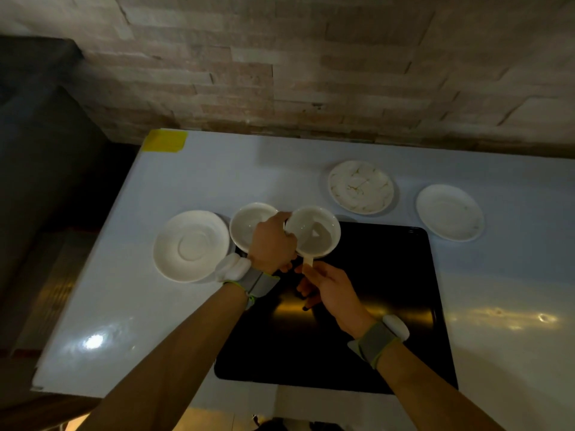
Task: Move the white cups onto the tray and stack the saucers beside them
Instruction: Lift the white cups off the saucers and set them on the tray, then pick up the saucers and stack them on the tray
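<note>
Two white cups stand side by side at the far left corner of the black tray. My left hand reaches between them, gripping the left cup near its rim. My right hand pinches the handle of the right cup, which is over the tray's far edge. Three white saucers lie separately on the table: one left of the cups, a marbled one behind the tray, a third at the far right.
The white table has a yellow tape patch at its far left corner. A stone wall stands right behind it. A dark drop lies past the left edge.
</note>
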Demonstrator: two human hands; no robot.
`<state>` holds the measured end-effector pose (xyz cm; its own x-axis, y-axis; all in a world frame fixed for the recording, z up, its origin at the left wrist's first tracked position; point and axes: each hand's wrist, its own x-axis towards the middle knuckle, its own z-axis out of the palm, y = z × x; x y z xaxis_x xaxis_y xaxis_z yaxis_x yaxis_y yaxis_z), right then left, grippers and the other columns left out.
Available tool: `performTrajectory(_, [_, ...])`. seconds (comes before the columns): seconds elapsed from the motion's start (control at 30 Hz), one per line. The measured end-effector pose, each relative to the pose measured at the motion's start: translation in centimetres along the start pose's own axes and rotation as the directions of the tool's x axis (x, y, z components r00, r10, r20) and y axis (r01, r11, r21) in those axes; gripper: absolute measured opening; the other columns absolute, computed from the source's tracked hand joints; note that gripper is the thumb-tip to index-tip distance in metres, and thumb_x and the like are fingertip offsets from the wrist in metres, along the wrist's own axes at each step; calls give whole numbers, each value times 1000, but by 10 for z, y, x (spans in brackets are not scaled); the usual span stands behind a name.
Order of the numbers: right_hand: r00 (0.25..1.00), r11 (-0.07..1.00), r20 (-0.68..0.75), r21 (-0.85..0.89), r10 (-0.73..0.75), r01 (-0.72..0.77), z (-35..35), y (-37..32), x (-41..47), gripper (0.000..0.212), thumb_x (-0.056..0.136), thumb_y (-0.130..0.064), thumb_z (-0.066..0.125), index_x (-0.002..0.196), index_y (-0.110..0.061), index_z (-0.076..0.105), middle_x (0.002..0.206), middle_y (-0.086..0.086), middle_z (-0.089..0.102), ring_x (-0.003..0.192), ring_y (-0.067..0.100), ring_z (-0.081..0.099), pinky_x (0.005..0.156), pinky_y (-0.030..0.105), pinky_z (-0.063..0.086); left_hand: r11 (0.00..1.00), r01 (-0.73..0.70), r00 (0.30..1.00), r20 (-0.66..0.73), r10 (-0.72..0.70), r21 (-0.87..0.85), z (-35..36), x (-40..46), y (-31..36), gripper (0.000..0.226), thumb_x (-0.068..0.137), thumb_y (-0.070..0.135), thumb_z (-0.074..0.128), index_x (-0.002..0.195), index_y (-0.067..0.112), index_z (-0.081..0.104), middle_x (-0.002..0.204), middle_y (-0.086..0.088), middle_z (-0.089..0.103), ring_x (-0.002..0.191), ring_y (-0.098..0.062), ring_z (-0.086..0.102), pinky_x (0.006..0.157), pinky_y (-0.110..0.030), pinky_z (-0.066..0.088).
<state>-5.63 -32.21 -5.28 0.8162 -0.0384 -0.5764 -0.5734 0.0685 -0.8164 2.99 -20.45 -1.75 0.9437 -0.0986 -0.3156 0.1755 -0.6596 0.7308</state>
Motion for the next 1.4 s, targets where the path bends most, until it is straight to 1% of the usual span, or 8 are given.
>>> performTrajectory(0.2, [1000, 1000, 9, -4, 12, -12, 0, -5, -5, 20, 96, -26, 54, 98, -13, 69, 69, 7, 63, 64, 20, 58, 56, 36, 53, 1000, -5, 1000, -14, 5, 11, 0, 1, 0, 48, 88, 6, 45, 134, 19, 52, 92, -21, 74, 68, -37, 71, 64, -47, 62])
performTrajectory(0.37, [999, 983, -4, -175, -47, 45, -7, -10, -9, 19, 92, -34, 59, 99, -19, 68, 72, 6, 68, 63, 17, 62, 60, 35, 54, 998, -13, 1000, 18, 14, -60, -11, -10, 3, 34, 94, 13, 49, 126, 24, 54, 78, -19, 73, 45, -26, 63, 40, -34, 56])
performTrajectory(0.53, [951, 754, -66, -627, -301, 195, -21, -32, -21, 27, 89, -47, 56, 77, -23, 62, 67, -2, 65, 62, 15, 62, 60, 33, 48, 990, 6, 991, -134, -25, -139, -49, -24, -18, 14, 94, 30, 52, 92, 20, 62, 74, -12, 74, 49, -19, 61, 53, -36, 56])
performTrajectory(0.67, [881, 648, 4, -676, -474, 351, -14, -68, -12, 36, 91, -36, 57, 60, -20, 49, 54, -2, 51, 51, 7, 47, 55, 27, 39, 996, -36, 958, -287, 10, -86, -88, -33, -54, 38, 93, 34, 52, 77, 1, 63, 64, -17, 68, 62, -31, 66, 71, -47, 55])
performTrajectory(0.8, [821, 544, 179, -670, -542, 506, 24, -112, 10, 30, 91, -36, 58, 66, -18, 54, 59, 2, 59, 56, 11, 55, 56, 25, 41, 988, 18, 933, -353, -71, -151, -123, -45, -99, 24, 91, 32, 56, 83, 11, 64, 75, -11, 70, 71, -29, 66, 75, -47, 57])
performTrajectory(1.03, [810, 350, 442, -742, -385, 571, 98, -150, 61, 29, 87, -46, 59, 106, -24, 61, 74, -1, 67, 74, 17, 63, 73, 37, 51, 980, 118, 891, -419, -177, -162, -146, -56, -155, 44, 89, 33, 62, 132, 26, 51, 109, -1, 57, 76, 2, 55, 73, -25, 47])
performTrajectory(1.23, [812, 123, 551, -808, -190, 577, 145, -139, 109, 71, 81, -65, 54, 140, -29, 37, 93, 6, 72, 92, 26, 66, 84, 46, 54, 972, 187, 911, -346, -226, -142, -152, -59, -185, 63, 92, 31, 59, 148, 30, 30, 101, -6, 61, 83, -13, 57, 80, -24, 44])
performTrajectory(1.4, [867, -55, 498, -866, -18, 496, 171, -127, 134, 82, 82, -65, 53, 145, -19, 26, 132, 14, 58, 108, 33, 61, 88, 44, 52, 890, 297, 919, -148, -364, -345, -151, -58, -194, 64, 93, 39, 55, 148, 37, 21, 88, -11, 73, 74, -22, 71, 73, -34, 60])
